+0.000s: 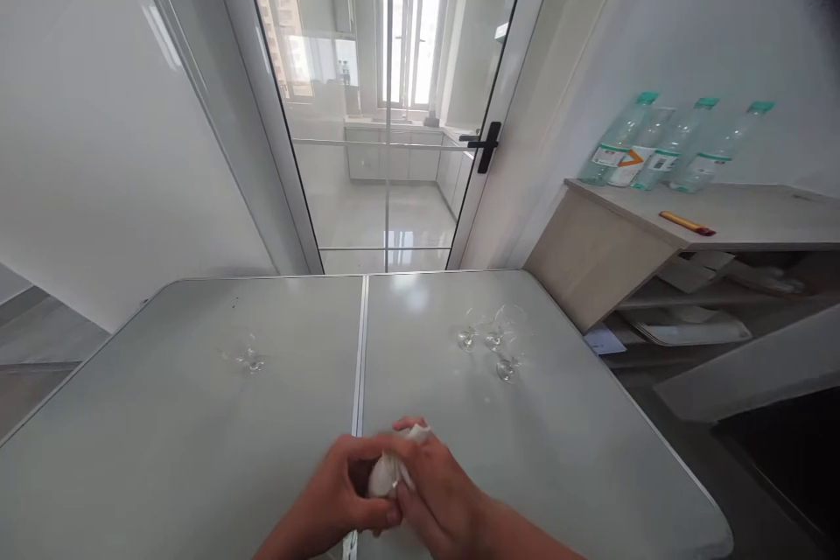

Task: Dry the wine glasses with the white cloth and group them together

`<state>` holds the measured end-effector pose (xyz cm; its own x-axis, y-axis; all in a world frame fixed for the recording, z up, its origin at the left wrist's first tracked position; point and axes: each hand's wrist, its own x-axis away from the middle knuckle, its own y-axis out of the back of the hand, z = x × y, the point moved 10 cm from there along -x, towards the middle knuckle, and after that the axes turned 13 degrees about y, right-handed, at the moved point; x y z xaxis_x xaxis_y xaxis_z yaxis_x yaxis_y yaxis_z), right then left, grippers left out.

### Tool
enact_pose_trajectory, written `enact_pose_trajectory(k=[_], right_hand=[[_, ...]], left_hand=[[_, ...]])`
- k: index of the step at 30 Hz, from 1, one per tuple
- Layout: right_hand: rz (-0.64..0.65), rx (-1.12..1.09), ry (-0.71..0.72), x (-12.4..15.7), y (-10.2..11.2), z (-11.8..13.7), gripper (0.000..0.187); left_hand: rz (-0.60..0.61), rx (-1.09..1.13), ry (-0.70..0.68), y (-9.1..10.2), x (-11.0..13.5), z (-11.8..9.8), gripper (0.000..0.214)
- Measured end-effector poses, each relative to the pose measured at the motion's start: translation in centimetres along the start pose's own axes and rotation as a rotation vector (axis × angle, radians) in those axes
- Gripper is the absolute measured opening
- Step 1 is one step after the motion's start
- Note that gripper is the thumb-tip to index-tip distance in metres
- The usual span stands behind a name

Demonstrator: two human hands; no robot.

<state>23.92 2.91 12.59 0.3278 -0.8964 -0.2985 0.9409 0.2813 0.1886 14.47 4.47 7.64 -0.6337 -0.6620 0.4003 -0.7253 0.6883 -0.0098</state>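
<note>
My left hand [338, 490] and my right hand [437, 490] are closed together around a white cloth [394, 464] just above the near middle of the grey table [197, 455]. A clear glass may be inside the cloth; I cannot make it out. Three clear stemmed glasses [493, 343] stand grouped on the table's right half, well beyond my hands. A single clear glass [249, 354] stands on the left half.
A seam [360, 350] runs down the table's middle. A glass door with a black handle [486, 144] stands behind the table. At right, a shelf [722, 214] carries three green-capped water bottles [669, 144] and an orange utility knife [686, 223].
</note>
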Motion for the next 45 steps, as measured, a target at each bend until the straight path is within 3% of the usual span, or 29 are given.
enact_pose_trajectory(k=[2,6,9,11,14,18,21,24,28,30,33,36,38,41,45], right_hand=[[0.016,0.074,-0.041,0.0,1.0,0.1,0.048],[0.058,-0.143,-0.25,0.4,1.2,-2.5,0.048],[0.083,-0.358,-0.298,-0.3,1.0,-4.3,0.051],[0.117,-0.45,-0.309,-0.7,0.9,-5.5,0.054],[0.115,-0.438,-0.235,-1.4,1.8,-7.1,0.054],[0.113,-0.296,-0.15,-1.8,2.7,-8.7,0.053],[0.127,-0.16,0.03,-3.0,3.0,-7.3,0.05],[0.18,0.088,0.257,-4.2,2.6,-4.3,0.051],[0.348,0.276,0.461,-4.6,0.5,-2.3,0.053],[0.349,0.349,0.499,-4.9,0.4,-2.6,0.047],[0.231,0.341,0.442,-5.4,1.8,-4.2,0.039],[-0.028,0.057,0.253,-5.8,4.2,-6.6,0.042],[-0.18,-0.146,0.132,-5.6,5.2,-7.8,0.045],[-0.222,-0.42,-0.009,-5.6,4.7,-8.6,0.048],[-0.181,-0.667,-0.149,-5.4,3.7,-9.1,0.045]], left_hand=[[-0.22,-0.198,-0.08,0.6,-0.4,0.1,0.032],[-0.646,-0.786,-0.385,-0.1,1.0,-1.3,0.048],[-0.775,-1.105,-0.45,-1.4,1.0,-1.5,0.05],[-0.771,-1.16,-0.38,-1.3,-0.1,-1.5,0.053],[-0.658,-1.001,-0.222,0.2,-2.8,-1.7,0.053],[-0.298,-0.639,0.029,1.8,-6.6,-1.3,0.025],[-0.047,-0.359,0.144,2.3,-7.8,-1.4,0.032],[0.051,-0.172,0.132,3.3,-7.9,-2.3,0.035],[0.155,-0.144,0.074,3.9,-7.4,-2.7,0.039],[0.113,-0.203,-0.006,4.1,-7.4,-3.1,0.041],[-0.142,-0.425,-0.193,4.9,-7.5,-3.8,0.044],[-0.438,-0.761,-0.382,4.5,-7.2,-4.1,0.049],[-0.574,-0.981,-0.483,3.6,-6.8,-4.0,0.052],[-0.691,-1.204,-0.552,2.7,-6.2,-3.8,0.051],[-0.693,-1.277,-0.494,2.3,-6.2,-3.9,0.05]])
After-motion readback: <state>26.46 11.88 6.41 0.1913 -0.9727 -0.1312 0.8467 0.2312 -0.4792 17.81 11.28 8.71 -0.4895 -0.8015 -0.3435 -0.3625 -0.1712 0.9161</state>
